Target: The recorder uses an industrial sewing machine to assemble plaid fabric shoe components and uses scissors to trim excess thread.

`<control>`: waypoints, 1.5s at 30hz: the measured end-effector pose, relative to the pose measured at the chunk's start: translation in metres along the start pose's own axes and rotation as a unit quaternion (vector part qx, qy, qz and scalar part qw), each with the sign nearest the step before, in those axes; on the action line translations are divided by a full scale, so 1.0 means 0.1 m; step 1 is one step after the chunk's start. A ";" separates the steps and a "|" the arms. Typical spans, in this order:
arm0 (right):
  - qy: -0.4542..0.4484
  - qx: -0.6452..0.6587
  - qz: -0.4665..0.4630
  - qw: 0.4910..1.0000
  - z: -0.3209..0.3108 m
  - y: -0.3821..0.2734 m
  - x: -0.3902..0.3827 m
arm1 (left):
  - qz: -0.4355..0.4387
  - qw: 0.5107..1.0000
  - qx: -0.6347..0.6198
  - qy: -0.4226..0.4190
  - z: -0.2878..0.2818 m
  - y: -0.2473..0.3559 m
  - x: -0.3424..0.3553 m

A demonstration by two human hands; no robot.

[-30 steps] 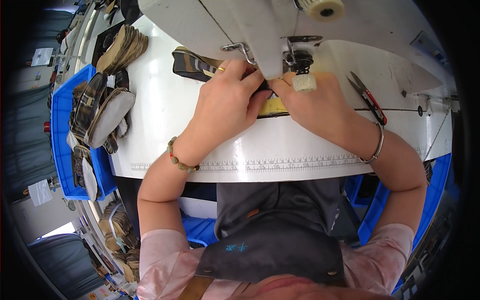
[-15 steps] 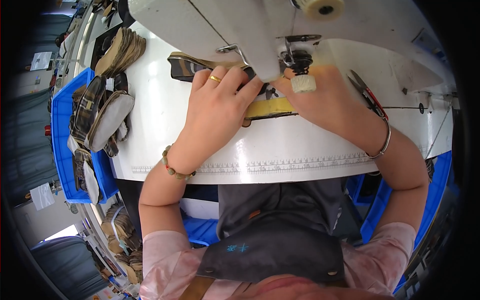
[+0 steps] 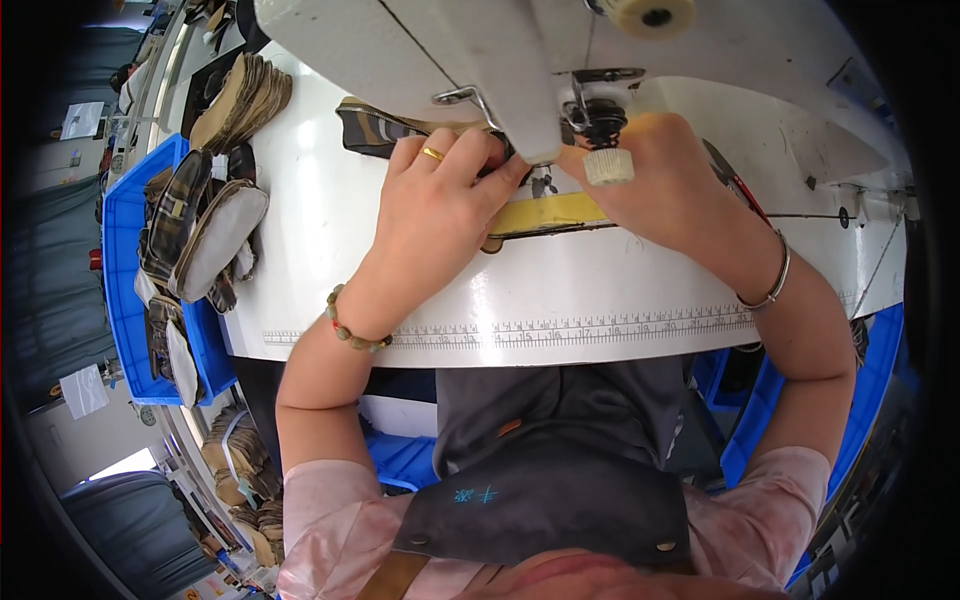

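Note:
A plaid shoe upper with a light tan lining lies under the head of a white sewing machine. My left hand, wearing a gold ring, has its fingers curled over the upper, thumb and forefinger close to the needle area. On the other side my right hand is closed, its fingertips hidden behind the machine's white knob, so what they pinch cannot be made out. A yellow strip sits on the table just in front of the needle, between both hands.
Red-handled thread snips lie behind my right wrist. Left of the white table, a blue bin holds several plaid shoe uppers. A stack of tan sole-shaped pieces stands at the far left. A ruler scale runs along the near edge.
My right hand has shifted slightly right and away from the needle, covering more of the snips. More of the yellow strip shows. My left hand has barely moved.

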State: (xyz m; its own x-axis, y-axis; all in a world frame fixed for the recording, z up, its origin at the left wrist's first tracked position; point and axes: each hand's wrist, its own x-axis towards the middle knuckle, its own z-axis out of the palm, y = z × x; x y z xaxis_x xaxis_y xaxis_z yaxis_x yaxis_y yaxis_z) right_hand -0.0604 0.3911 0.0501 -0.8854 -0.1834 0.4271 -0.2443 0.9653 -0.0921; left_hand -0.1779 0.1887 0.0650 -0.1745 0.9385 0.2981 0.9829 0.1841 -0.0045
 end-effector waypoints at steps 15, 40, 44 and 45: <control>0.012 0.065 0.029 0.997 0.13 -0.04 -0.04 | -0.005 1.000 -0.019 0.014 0.06 0.04 0.01; 0.014 -0.015 0.027 0.999 -0.03 -0.05 -0.02 | 0.039 0.995 -0.024 0.092 0.01 -0.02 0.09; 0.021 0.017 0.025 0.999 -0.04 -0.04 -0.03 | 0.020 0.995 -0.057 0.083 0.02 -0.03 0.07; 0.038 0.028 0.015 0.999 -0.03 -0.03 -0.03 | 0.021 0.995 -0.057 0.083 0.03 -0.04 0.07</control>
State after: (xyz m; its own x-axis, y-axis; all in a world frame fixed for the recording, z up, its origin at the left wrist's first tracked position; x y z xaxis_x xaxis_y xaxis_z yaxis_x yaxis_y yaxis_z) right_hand -0.0557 0.3895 0.0513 -0.8610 -0.1377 0.4896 -0.2417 0.9578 -0.1556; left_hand -0.1831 0.1954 0.0641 -0.1308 0.8816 0.4535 0.9910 0.1029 0.0858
